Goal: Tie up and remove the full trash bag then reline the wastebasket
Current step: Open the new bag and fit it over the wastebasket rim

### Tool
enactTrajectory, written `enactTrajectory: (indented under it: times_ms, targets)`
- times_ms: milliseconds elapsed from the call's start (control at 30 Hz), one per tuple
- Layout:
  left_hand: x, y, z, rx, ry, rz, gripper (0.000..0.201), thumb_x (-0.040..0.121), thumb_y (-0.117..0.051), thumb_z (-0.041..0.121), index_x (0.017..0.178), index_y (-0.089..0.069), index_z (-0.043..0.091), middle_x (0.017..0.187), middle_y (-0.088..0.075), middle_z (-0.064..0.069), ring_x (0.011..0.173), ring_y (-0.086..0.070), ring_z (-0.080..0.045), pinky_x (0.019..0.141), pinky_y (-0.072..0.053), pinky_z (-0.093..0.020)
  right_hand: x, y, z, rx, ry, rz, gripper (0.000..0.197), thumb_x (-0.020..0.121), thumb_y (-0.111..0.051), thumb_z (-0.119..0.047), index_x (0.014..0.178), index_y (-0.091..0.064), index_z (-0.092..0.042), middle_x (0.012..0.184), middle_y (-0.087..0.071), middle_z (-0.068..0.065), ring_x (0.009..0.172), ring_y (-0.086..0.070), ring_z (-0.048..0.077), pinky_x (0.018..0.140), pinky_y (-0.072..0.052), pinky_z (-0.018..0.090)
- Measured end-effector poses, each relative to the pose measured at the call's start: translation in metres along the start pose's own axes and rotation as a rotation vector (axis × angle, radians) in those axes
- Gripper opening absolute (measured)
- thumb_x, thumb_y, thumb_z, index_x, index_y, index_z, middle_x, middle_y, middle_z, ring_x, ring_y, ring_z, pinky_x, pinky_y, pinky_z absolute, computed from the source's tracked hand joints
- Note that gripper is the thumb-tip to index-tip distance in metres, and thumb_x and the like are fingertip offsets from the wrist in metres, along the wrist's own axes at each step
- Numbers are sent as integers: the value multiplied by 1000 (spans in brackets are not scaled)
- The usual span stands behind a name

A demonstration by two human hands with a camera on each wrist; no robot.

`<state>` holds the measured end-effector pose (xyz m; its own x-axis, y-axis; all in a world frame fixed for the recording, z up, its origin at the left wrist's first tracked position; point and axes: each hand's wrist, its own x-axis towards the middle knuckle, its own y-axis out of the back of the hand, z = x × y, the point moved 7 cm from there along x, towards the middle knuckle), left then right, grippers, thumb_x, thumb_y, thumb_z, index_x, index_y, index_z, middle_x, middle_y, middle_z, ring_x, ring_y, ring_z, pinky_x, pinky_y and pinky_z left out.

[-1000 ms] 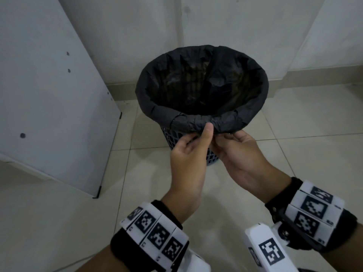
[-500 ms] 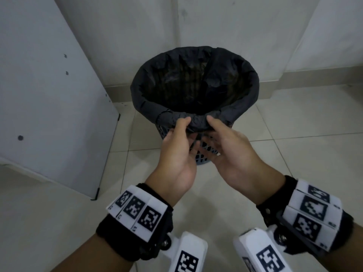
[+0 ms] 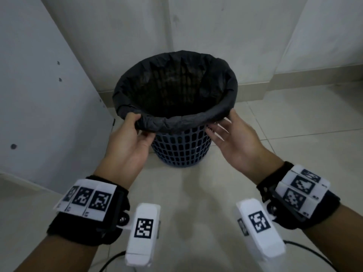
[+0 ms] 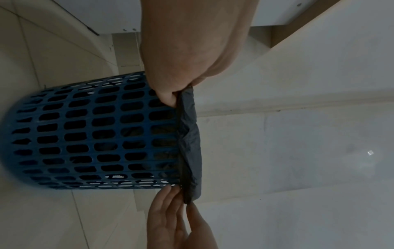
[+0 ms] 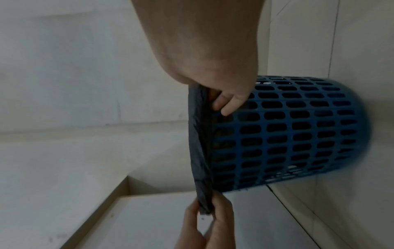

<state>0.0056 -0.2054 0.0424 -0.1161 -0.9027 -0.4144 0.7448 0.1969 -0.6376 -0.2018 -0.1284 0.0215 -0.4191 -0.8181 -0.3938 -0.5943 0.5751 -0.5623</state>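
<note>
A blue mesh wastebasket [image 3: 182, 152] stands on the tiled floor, lined with a black trash bag [image 3: 186, 122] whose edge is folded over the rim. My left hand [image 3: 137, 124] pinches the folded edge at the rim's near left, thumb on top and fingers beneath. My right hand [image 3: 224, 122] holds the edge at the near right, thumb on the rim. In the left wrist view, the left hand [image 4: 177, 94] grips the bag [image 4: 189, 134] at the top and the right hand [image 4: 183, 200] below. In the right wrist view, the right hand's fingers [image 5: 224, 101] curl under the fold.
A white panel [image 3: 39, 95] leans on the left, close to the basket. The wall and its baseboard [image 3: 255, 91] run right behind the basket. A black cable [image 3: 314, 254] lies on the tiles near my right arm.
Both hands slid apart along the bag's folded edge, from the front middle of the rim out to its left and right sides. The basket stays upright.
</note>
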Motion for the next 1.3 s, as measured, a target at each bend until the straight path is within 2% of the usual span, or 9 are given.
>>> enactTrajectory:
  times_ms: [133,333,500,633,833,933,1000,1133,1300]
  targets:
    - [4,3,0,2,19,25,12,98,-57,2,109,-61,1,116,-65,-16,103,-67,-28,83,-60,-44,16,1,-17,-46,-51,-29,16,100,-54,-23,100,-68,-17,81,-66,-3,79,-67,13,75,-57,28]
    - [10,1,-2,14,4,23,32,98,-56,1,130,-57,0,111,-65,-15,94,-67,-25,69,-64,-40,35,4,-40,-16,-86,8,20,98,-54,-15,82,-63,-10,74,-67,2,74,-64,16,60,-58,25]
    - [11,0,0,46,-24,21,32,98,-55,0,130,-57,-1,105,-66,-12,99,-66,-29,76,-61,-46,39,8,-52,-204,-195,66,17,91,-63,-28,78,-61,-18,79,-59,-2,73,-57,19,61,-49,29]
    - [10,-1,2,71,-35,11,26,98,-55,-1,124,-58,-2,101,-67,-13,101,-66,-30,80,-60,-48,42,8,-58,-238,-236,43,19,91,-63,-30,79,-61,-17,70,-63,-1,71,-61,20,58,-53,28]
    - [9,0,1,68,-34,8,23,97,-56,-3,120,-59,-1,104,-66,-14,100,-65,-30,76,-62,-48,46,5,-52,120,-106,9,11,101,-49,-10,102,-59,-5,94,-67,6,70,-75,20,59,-60,30]
    - [7,-1,-3,57,-37,20,25,96,-57,-3,121,-59,-2,106,-67,-15,102,-66,-30,78,-61,-48,25,9,-30,93,-69,116,32,101,-54,-26,127,-55,-7,119,-59,9,93,-70,24,71,-61,38]
    - [5,-3,-6,34,-28,24,24,96,-59,-3,120,-60,-2,106,-67,-15,102,-67,-30,81,-61,-49,-4,9,-6,-51,-155,177,48,94,-59,-44,125,-53,-8,115,-53,9,99,-61,26,78,-60,45]
    - [-4,-6,-14,4,-28,10,25,96,-60,-2,120,-61,-4,111,-70,-16,107,-68,-30,81,-62,-41,-47,-31,38,-187,-341,-121,66,86,-57,-63,111,-63,-3,107,-70,12,97,-71,27,83,-60,42]
    - [-22,-14,-37,149,92,-60,22,94,-63,1,116,-66,0,98,-76,-11,85,-75,-18,75,-63,-27,-43,-39,23,-149,-76,-117,36,92,-67,-31,113,-68,-2,104,-75,13,93,-74,22,85,-60,31]
